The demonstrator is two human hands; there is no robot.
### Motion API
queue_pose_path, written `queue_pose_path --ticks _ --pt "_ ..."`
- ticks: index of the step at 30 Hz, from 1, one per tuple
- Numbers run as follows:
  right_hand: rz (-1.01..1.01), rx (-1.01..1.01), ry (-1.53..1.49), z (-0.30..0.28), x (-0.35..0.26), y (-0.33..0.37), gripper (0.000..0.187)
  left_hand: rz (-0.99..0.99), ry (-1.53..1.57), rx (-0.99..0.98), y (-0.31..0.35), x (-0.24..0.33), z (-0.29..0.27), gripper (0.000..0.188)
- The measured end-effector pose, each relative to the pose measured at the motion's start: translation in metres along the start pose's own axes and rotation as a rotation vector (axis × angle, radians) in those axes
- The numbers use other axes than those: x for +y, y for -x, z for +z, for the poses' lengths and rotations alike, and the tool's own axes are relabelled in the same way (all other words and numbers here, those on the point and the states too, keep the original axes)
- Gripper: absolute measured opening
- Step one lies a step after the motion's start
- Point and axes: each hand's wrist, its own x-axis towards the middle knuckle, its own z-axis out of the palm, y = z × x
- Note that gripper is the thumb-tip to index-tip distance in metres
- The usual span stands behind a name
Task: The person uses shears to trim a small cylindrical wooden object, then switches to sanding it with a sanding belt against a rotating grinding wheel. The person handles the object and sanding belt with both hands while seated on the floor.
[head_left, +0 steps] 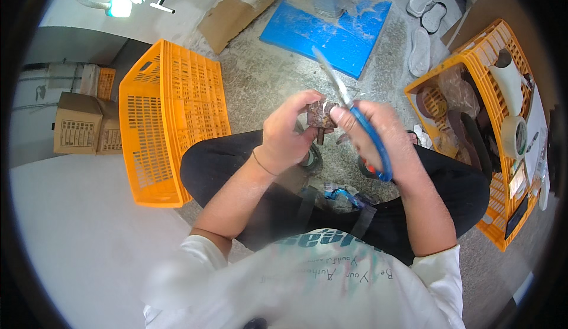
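Between the fingers and thumb of my left hand (283, 129) is a small reddish-brown speckled piece with a short stem (318, 115), the stem pointing down. It looks like a worn block or wheel, but its exact kind does not show. Blue-handled scissors (373, 140) lie in my closed right hand (384, 125), their blades pointing up and slightly left, blurred. My right thumb reaches to the right side of the brown piece, close to it or touching it. Both hands are in front of me, above the floor between my knees.
An orange crate (171, 122) stands at my left. Another orange crate (473, 63) at my right holds brown bands and plastic, with a tape roll (513, 137) on it. Ahead lie a dusty blue board (343, 39), cardboard (242, 10) and white shoes (419, 51). A lamp (118, 7) shines at upper left.
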Motion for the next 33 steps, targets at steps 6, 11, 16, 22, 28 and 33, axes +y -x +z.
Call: queue_pose_path --ticks 6,11,16,22,28,33 --pt "-0.105 0.276 0.198 -0.017 -0.003 0.005 0.049 -0.445 0.701 0.291 -0.014 -0.023 -0.024 0.060" --pt "-0.077 0.108 0.443 0.002 -0.008 0.018 0.059 -0.369 0.708 0.261 -0.005 -0.021 -0.021 0.063" --pt "-0.109 0.108 0.475 0.018 -0.008 0.017 0.054 -0.370 0.723 0.255 -0.008 -0.013 -0.018 0.058" --pt "-0.111 0.049 0.422 0.016 -0.014 0.017 0.046 -0.339 0.652 0.253 -0.004 -0.009 -0.017 0.053" --pt "-0.083 0.025 0.457 0.013 -0.017 0.021 0.042 -0.236 0.508 0.250 -0.002 -0.009 -0.013 0.050" --pt "-0.022 -0.057 0.217 0.005 -0.013 0.014 0.040 -0.108 0.379 0.150 0.003 -0.008 -0.005 0.051"
